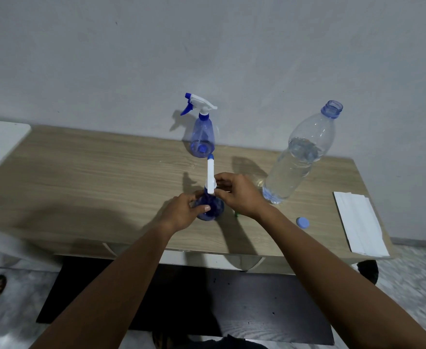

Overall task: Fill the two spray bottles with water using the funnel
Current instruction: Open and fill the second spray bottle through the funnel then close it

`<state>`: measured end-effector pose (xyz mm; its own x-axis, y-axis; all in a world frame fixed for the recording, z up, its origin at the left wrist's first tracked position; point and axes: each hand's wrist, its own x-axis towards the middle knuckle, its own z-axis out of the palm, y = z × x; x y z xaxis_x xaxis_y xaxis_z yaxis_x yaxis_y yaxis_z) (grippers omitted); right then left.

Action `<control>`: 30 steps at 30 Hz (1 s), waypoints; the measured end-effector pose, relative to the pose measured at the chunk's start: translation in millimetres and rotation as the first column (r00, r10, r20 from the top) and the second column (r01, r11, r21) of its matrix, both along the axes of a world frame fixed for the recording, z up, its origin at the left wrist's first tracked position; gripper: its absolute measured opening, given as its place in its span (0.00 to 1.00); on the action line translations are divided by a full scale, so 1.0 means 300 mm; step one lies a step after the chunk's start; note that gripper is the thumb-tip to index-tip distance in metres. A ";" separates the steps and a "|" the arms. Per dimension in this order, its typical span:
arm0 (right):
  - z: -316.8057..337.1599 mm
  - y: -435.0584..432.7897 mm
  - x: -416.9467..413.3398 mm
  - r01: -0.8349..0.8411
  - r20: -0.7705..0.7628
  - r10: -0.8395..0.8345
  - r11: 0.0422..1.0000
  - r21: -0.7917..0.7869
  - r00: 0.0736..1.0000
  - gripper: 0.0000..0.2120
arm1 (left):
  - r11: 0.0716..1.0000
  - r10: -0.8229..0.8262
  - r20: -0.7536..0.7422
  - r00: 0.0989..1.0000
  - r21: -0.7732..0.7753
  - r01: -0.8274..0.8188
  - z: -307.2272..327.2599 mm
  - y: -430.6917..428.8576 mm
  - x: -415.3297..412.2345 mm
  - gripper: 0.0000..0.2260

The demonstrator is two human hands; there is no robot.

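A blue spray bottle (210, 209) is being held near the front edge of the wooden tabletop (93, 177): its body is being clasped by the left hand (181, 210), its white spray head (210, 176) pinched by the right hand (239, 195). Behind it, a second spray bottle (202, 129) is standing against the grey wall (207, 46); right of it an uncapped water bottle (300, 157), a blue cap (303, 222) and folded white paper (360, 222) are resting.

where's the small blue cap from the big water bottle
The small blue cap lies on the wooden table at the right, between the right hand's wrist and the folded white paper, in front of the clear water bottle.
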<state>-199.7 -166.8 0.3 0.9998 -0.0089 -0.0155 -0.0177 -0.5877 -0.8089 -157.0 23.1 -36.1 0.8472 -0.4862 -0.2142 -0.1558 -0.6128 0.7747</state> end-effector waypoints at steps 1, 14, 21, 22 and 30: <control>0.000 0.000 0.000 0.004 -0.003 -0.004 1.000 -0.001 1.000 0.14 | 1.000 -0.002 0.000 1.000 0.002 0.002 -0.001 0.000 0.001 0.19; 0.034 0.005 0.015 -0.067 -0.038 0.065 0.996 -0.057 0.997 0.10 | 1.000 -0.003 -0.013 1.000 0.022 0.003 -0.021 0.003 0.012 0.19; -0.023 0.024 0.001 0.099 -0.019 -0.098 0.992 0.075 0.995 0.10 | 1.000 0.015 -0.028 0.999 0.010 -0.014 -0.026 0.004 0.011 0.13; -0.029 0.028 -0.001 0.115 -0.012 -0.114 0.988 0.101 0.993 0.09 | 1.000 0.010 -0.020 1.000 0.010 -0.010 -0.024 0.003 0.011 0.15; -0.035 0.059 -0.029 0.205 0.039 -0.215 0.961 0.185 0.976 0.14 | 1.000 -0.006 -0.006 1.000 0.018 0.006 -0.021 0.003 0.017 0.16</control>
